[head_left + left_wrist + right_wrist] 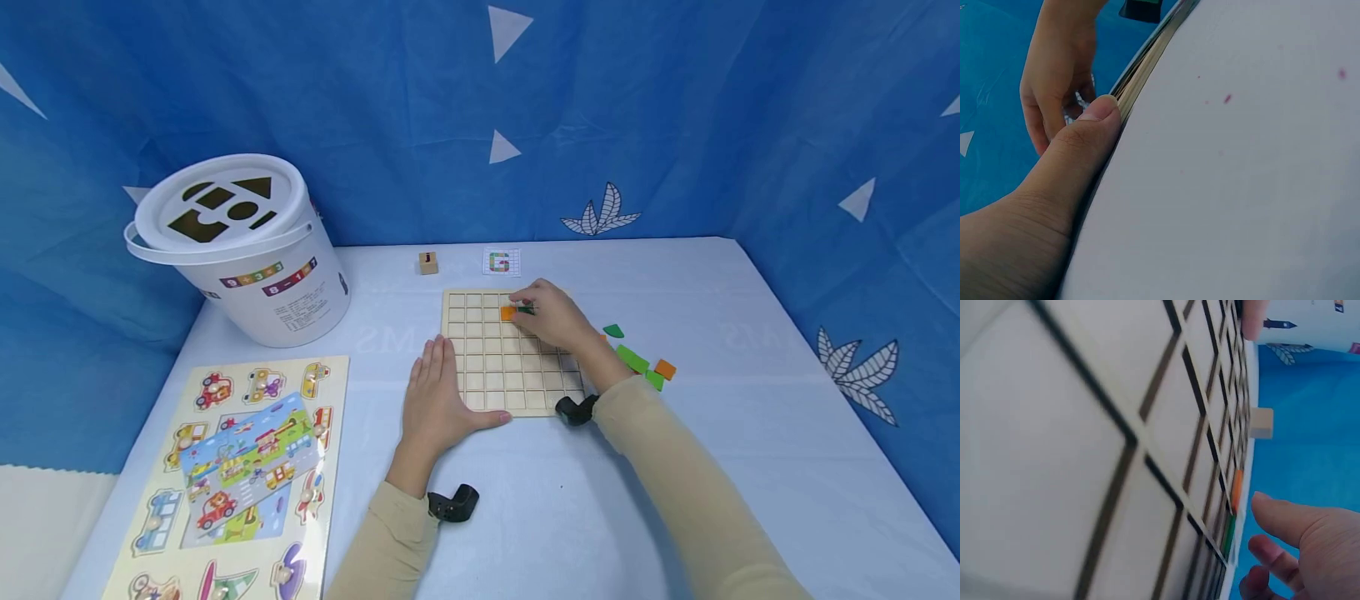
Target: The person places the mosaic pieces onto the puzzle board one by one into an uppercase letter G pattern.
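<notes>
A wooden grid board (pixel 480 358) lies on the table. My left hand (pixel 437 400) steadies its left and front edges, fingers straight and thumb spread; the left wrist view shows the thumb (pixel 1079 140) against the board's edge. Over the far right part is my right hand (pixel 553 317), its fingers bent, beside an orange square tile (pixel 507 313) and a dark green tile (pixel 527 310) in the grid. A small red patch shows among its fingers; whether it is a held piece is unclear. In the right wrist view, thumb and fingertips of the right hand (pixel 1310 544) stand apart.
Right of the board lie loose green tiles (pixel 633 359), an orange tile (pixel 665 369) and a dark green curved piece (pixel 613 331). Behind it are a letter cube (pixel 428 263) and a pattern card (pixel 501 262). At left stand a white bucket (pixel 300 292) and a vehicle puzzle board (pixel 335 400).
</notes>
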Available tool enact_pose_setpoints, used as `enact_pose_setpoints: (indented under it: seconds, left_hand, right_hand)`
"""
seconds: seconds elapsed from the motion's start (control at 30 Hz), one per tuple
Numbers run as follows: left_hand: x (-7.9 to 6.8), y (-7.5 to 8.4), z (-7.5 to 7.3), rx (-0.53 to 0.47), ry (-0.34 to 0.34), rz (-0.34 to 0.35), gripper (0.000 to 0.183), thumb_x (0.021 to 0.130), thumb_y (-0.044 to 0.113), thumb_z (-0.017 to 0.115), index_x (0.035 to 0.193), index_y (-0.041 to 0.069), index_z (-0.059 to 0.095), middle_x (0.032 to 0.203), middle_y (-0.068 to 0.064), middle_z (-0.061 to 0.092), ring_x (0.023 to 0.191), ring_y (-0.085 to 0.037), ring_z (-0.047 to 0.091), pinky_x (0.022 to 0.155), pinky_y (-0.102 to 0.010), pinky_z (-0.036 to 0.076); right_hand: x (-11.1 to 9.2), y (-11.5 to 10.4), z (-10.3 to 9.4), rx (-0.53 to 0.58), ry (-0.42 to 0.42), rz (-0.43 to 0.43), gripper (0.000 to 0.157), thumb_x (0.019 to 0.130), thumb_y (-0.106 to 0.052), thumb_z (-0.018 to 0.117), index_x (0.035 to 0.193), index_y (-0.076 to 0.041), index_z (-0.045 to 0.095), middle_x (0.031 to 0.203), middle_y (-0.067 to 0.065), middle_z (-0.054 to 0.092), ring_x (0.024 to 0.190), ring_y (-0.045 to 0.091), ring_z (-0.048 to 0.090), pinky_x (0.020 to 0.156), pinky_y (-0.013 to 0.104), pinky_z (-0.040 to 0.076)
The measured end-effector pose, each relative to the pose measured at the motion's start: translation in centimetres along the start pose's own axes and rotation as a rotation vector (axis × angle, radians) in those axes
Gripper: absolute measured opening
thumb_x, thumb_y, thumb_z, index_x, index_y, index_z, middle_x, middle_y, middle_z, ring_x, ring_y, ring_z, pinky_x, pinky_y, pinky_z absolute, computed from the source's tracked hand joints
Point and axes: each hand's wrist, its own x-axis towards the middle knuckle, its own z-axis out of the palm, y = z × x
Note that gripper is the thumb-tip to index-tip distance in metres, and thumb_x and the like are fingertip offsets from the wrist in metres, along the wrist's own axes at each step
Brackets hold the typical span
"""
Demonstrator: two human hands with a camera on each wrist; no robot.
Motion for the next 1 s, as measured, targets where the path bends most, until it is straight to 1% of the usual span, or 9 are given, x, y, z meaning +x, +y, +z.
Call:
enact_pose_setpoints:
  seconds: [0.1,0.2,0.3,0.4,0.47,0.53,0.67,0.87,1.0]
  left_hand:
    - [0.0,0.0,0.0,-0.002,0.003,-0.002,0.151,0.053,0.092,0.066,0.159,0.002,0.007,0.168,-0.012,0.005,0.157,-0.024,0.001,0.127,-0.043,0.007]
    - [0.0,0.0,0.1,-0.005,0.006,-0.006,0.151,0.053,0.091,0.067,0.159,0.002,0.007,0.168,-0.012,0.005,0.157,-0.024,0.001,0.127,-0.043,0.006]
    - [0.0,0.1,0.1,-0.012,0.006,-0.005,0.15,0.053,0.09,0.068,0.159,0.002,0.007,0.168,-0.012,0.005,0.157,-0.024,0.001,0.127,-0.043,0.006]
    - [0.0,0.1,0.1,-0.019,0.003,-0.003,0.15,0.054,0.09,0.068,0.159,0.002,0.007,0.168,-0.012,0.004,0.157,-0.024,0.0,0.128,-0.043,0.006]
    - [0.0,0.1,0.2,-0.019,0.004,-0.003,0.15,0.054,0.09,0.067,0.159,0.002,0.007,0.168,-0.012,0.004,0.157,-0.024,0.0,0.127,-0.043,0.006]
    - [0.0,0.1,0.2,-0.017,0.008,-0.003,0.149,0.054,0.09,0.068,0.159,0.002,0.007,0.168,-0.012,0.004,0.157,-0.024,0.0,0.127,-0.043,0.006]
    - [0.0,0.1,0.1,-0.015,0.013,-0.006,0.149,0.054,0.09,0.068,0.159,0.002,0.008,0.168,-0.012,0.005,0.157,-0.025,0.001,0.127,-0.044,0.007]
    - [0.0,0.2,0.0,-0.011,0.007,-0.008,0.149,0.054,0.089,0.068,0.159,0.002,0.008,0.168,-0.012,0.005,0.157,-0.025,0.0,0.127,-0.044,0.006]
    - [0.0,0.2,0.0,-0.006,0.004,-0.01,0.149,0.054,0.09,0.068,0.159,0.002,0.008,0.168,-0.012,0.005,0.157,-0.025,-0.001,0.127,-0.044,0.006]
  right_hand:
    - [-1.0,0.5,-1.4,0.02,0.019,0.011,0.038,0.096,-0.023,0.065,0.133,-0.013,0.062,0.121,0.009,0.058,0.109,0.027,0.056,0.093,0.046,0.049]
    - [-2.5,1.7,-2.7,0.016,0.039,0.046,0.037,0.096,-0.023,0.065,0.132,-0.013,0.063,0.121,0.01,0.06,0.1,0.028,0.056,0.084,0.043,0.051]
    - [-4.1,3.4,-4.0,-0.007,0.051,0.12,0.036,0.096,-0.024,0.066,0.13,-0.013,0.064,0.119,0.01,0.062,0.093,0.027,0.054,0.074,0.036,0.052]
    - [-5.8,5.3,-5.2,-0.034,0.041,0.205,0.035,0.095,-0.025,0.068,0.128,-0.013,0.064,0.116,0.011,0.063,0.094,0.028,0.054,0.072,0.034,0.053]
    - [-6.9,6.5,-5.8,-0.066,0.03,0.247,0.034,0.094,-0.026,0.069,0.125,-0.012,0.065,0.115,0.012,0.063,0.098,0.027,0.053,0.074,0.032,0.053]
    - [-7.9,7.4,-6.2,-0.082,0.019,0.288,0.033,0.093,-0.026,0.07,0.123,-0.011,0.065,0.114,0.013,0.062,0.099,0.028,0.053,0.072,0.031,0.054]
    - [-9.5,8.9,-6.6,-0.115,-0.002,0.336,0.033,0.091,-0.027,0.072,0.118,-0.008,0.067,0.111,0.015,0.062,0.099,0.03,0.053,0.067,0.03,0.056]
    - [-10.5,10.1,-6.2,-0.134,-0.021,0.329,0.041,0.085,-0.028,0.079,0.117,-0.007,0.068,0.109,0.016,0.062,0.102,0.031,0.053,0.079,0.041,0.057]
    - [-10.5,10.5,-5.8,-0.109,-0.005,0.31,0.037,0.084,-0.024,0.08,0.115,-0.007,0.069,0.11,0.016,0.062,0.105,0.032,0.053,0.085,0.045,0.057]
